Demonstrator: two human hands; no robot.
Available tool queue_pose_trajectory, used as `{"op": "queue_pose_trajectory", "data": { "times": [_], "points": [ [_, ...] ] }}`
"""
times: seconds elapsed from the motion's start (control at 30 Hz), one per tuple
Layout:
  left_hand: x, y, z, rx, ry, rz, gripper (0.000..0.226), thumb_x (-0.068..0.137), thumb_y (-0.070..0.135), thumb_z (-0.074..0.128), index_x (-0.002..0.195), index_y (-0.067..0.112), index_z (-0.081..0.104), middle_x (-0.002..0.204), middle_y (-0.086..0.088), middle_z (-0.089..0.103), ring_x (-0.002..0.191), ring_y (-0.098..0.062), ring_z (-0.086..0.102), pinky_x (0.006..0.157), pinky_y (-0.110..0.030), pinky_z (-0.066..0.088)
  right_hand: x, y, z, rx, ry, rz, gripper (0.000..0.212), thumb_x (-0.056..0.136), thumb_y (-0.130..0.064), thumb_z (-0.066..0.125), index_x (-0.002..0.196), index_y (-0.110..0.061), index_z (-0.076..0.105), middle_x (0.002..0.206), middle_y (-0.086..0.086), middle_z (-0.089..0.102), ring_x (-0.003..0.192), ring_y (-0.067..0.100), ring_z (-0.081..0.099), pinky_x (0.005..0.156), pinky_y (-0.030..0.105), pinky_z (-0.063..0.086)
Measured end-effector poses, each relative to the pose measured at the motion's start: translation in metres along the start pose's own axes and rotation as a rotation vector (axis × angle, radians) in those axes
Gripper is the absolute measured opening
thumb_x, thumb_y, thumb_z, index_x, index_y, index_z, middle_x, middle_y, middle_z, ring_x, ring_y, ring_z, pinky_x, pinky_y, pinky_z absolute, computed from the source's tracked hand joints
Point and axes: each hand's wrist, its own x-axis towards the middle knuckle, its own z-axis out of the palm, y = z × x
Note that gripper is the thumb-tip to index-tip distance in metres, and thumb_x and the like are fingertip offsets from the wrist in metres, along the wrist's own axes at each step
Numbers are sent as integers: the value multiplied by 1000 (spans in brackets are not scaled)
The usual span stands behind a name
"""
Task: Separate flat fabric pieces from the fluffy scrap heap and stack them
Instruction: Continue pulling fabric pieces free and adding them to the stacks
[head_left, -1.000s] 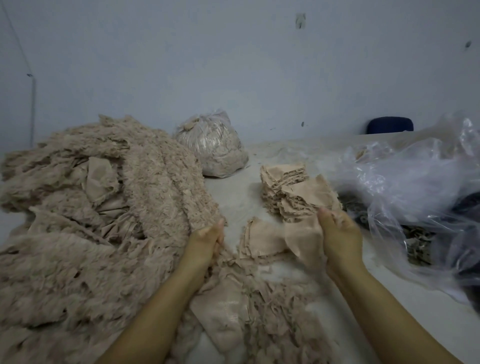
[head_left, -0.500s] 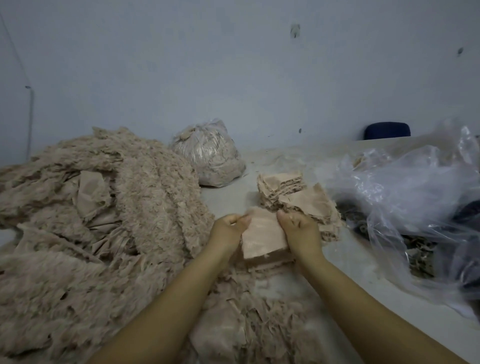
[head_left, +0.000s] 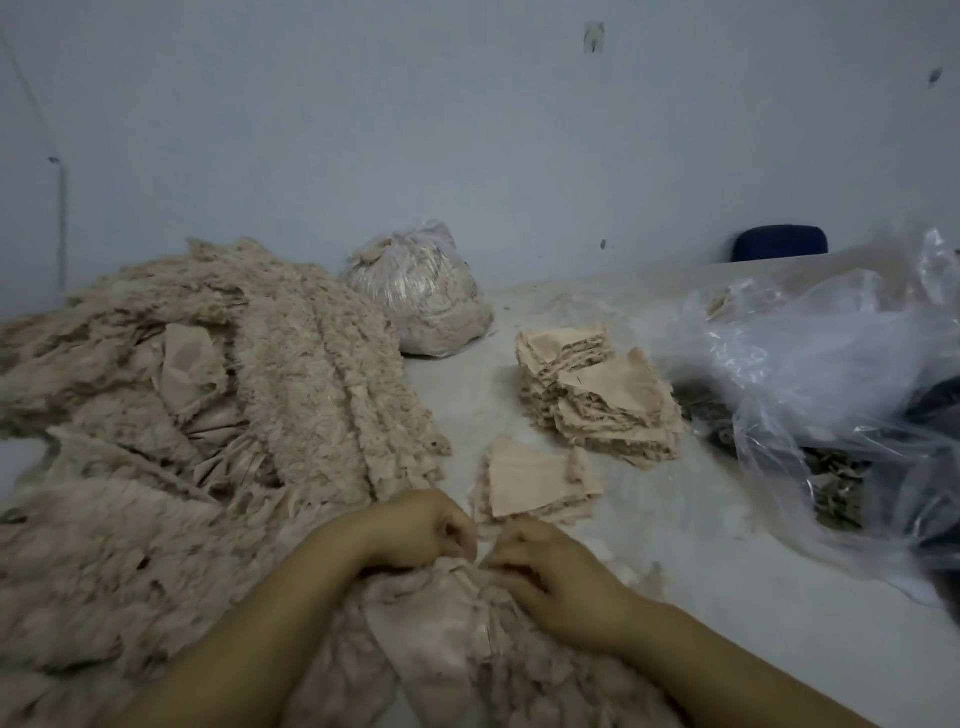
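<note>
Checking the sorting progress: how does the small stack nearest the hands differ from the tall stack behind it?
The small stack holds only a few pieces and lies low; the tall stack holds many layers. The small stack sits close to the hands; the tall stack is farther back, near the plastic bag. Both are flat beige fabric with frayed edges.

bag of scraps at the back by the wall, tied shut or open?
Looks shut: the clear bag bulges full of beige scraps and its top is gathered to a bunched point. Whether a knot holds it, cannot tell.
</note>
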Motion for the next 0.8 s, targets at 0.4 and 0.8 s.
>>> {"op": "queue_pose_trajectory", "data": {
  "times": [0.4, 0.8],
  "points": [
    [-59, 3, -19, -171, 21, 100, 30, 60, 51, 81, 85, 45, 66, 89, 29, 63, 87, 8, 59, 76, -9, 45, -22, -7, -36, -185, 102, 444, 31, 89, -52, 57, 72, -25, 54, 69, -7, 53, 66, 10, 51, 61, 28, 41],
    [-41, 21, -3, -401, 290, 191, 15, 91, 13, 60, 91, 0, 68, 88, -13, 70, 81, -11, 60, 76, -31, 49, 13, -47, -38, 475, 73, 375, 40, 83, -57, 59, 62, -23, 57, 61, -7, 55, 59, 6, 49, 58, 28, 45]
  ]
}}
